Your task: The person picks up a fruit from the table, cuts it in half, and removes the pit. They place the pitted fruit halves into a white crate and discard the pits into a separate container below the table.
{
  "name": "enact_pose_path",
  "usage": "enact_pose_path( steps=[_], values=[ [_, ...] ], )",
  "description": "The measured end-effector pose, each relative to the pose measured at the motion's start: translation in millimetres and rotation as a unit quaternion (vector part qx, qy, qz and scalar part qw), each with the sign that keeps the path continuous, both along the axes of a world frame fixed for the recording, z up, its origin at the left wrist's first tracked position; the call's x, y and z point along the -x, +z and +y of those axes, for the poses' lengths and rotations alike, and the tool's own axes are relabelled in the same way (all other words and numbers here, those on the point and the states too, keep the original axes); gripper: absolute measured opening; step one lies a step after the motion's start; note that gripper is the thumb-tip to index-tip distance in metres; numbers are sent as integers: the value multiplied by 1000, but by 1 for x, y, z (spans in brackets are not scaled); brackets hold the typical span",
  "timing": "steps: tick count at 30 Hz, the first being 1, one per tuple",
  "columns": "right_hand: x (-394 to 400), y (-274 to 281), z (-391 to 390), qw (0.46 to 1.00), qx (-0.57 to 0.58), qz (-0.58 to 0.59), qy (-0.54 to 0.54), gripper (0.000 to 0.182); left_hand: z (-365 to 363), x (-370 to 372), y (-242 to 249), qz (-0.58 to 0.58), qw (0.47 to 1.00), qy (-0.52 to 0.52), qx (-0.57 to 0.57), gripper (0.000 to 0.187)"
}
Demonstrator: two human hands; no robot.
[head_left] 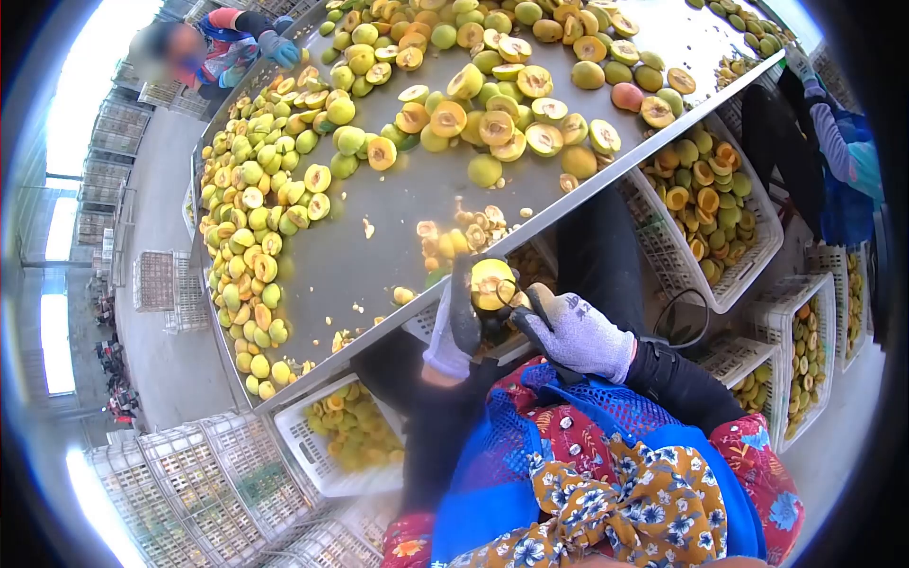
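Observation:
My left hand (453,327), in a grey glove with dark fingers, is closed around a cut peach half (491,284) with its yellow flesh facing up. My right hand (582,333), in a similar glove, grips a small tool with a thin curved end (509,293) that meets the fruit's right side. The tool's handle is mostly hidden by the fingers. Just beyond my hands, a pile of pits and scraps (469,235) lies on the metal table (331,275). Many peach halves (497,126) are spread farther back.
A crate of peach halves (691,246) stands to my right, with more filled crates (805,360) behind it. Another filled crate (346,426) is at my left. Co-workers' gloved hands (280,49) show at upper left and upper right. Stacked crates (208,473) fill the lower left.

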State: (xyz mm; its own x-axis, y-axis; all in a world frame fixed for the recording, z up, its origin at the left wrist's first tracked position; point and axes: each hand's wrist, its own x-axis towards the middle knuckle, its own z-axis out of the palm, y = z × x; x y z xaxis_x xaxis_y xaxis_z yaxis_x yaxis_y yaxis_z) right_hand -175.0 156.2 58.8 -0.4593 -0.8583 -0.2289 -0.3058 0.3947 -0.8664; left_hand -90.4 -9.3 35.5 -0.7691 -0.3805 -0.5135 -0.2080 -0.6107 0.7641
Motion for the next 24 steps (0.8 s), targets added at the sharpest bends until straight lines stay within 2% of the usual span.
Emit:
enact_pose_path(
  steps=[2, 3, 5, 6, 8, 10, 12, 13, 14, 15, 17, 18, 20, 21, 22, 24],
  values=[
    [-8, -7, -2, 1000, -2, 27, 5, 31, 15, -9, 2, 33, 999, 25, -8, 42],
    [-12, -10, -3, 999, -3, 41, 8, 32, 17, -16, 0, 42, 994, -1, 102, 43],
    [-17, -8, -3, 999, -14, 32, 19, 33, 19, -26, -3, 62, 944, -52, 319, 43],
    [-19, -8, -3, 999, -22, 32, 30, 33, 17, -33, -19, 93, 803, -65, 585, 38],
    [-23, -13, -3, 997, -16, 44, 56, 33, 21, -37, -25, 62, 885, -16, 460, 36],
    [-28, -25, -3, 994, 9, 64, 87, 34, 28, -39, -27, 23, 941, 29, 337, 35],
    [-32, -19, -3, 997, 22, -60, 43, 35, 33, -38, -21, -24, 972, 70, 224, 34],
    [-31, -16, -3, 992, 29, -119, 19, 36, 38, -38, -19, -31, 957, 84, 278, 35],
    [-31, -21, -2, 990, 16, -133, 39, 36, 45, -40, -17, -35, 938, 98, 331, 35],
    [-31, -17, -1, 971, 48, -233, 8, 38, 48, -37, -14, -26, 915, 116, 385, 35],
    [-26, -27, 3, 925, 24, -378, 20, 43, 50, -33, -11, -41, 912, 103, 394, 31],
    [-27, -27, 3, 953, 24, -301, 19, 45, 52, -34, -11, -48, 910, 95, 400, 29],
    [-30, -24, 5, 981, 25, -192, 17, 48, 49, -34, -13, -103, 850, 19, 517, 27],
    [-26, -23, 9, 987, 27, -160, 18, 48, 49, -33, -16, -93, 861, 15, 500, 26],
    [-20, -21, 12, 988, -20, -146, 54, 45, 47, -33, -21, -90, 859, -2, 504, 26],
    [-23, -37, 17, 988, 113, -68, 76, 40, 48, -35, -22, -73, 844, -14, 532, 26]
  ],
)
